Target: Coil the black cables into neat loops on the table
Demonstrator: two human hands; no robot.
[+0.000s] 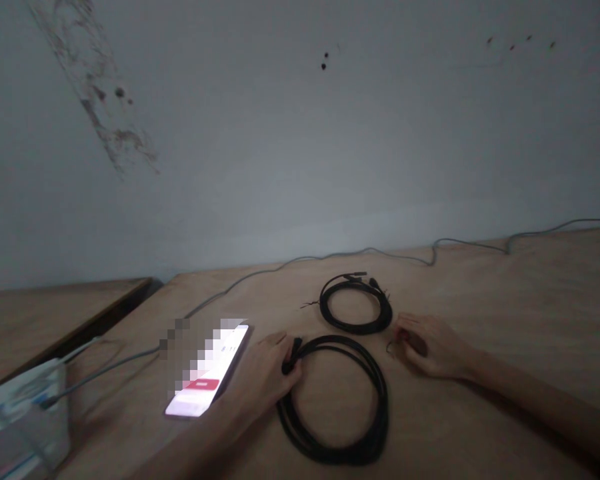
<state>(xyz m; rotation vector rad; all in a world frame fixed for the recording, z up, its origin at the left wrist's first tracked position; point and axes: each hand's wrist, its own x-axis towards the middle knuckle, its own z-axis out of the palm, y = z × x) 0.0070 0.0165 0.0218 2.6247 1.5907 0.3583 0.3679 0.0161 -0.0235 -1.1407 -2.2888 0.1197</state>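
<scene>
Lower-centre cable looks light, springy, best held across its coils; left grip pinches its end, right grip curled, can't tell if holding.

front coil, rear coil black; tabletop light brown; wall, cord grey

Nearer black cable is lying on the tabletop in a loose round coil, its chunky end sitting between the left hand's finger and thumb. Thin dark wire is curling by the right hand, too blurry to tell if it's pinched.
</scene>
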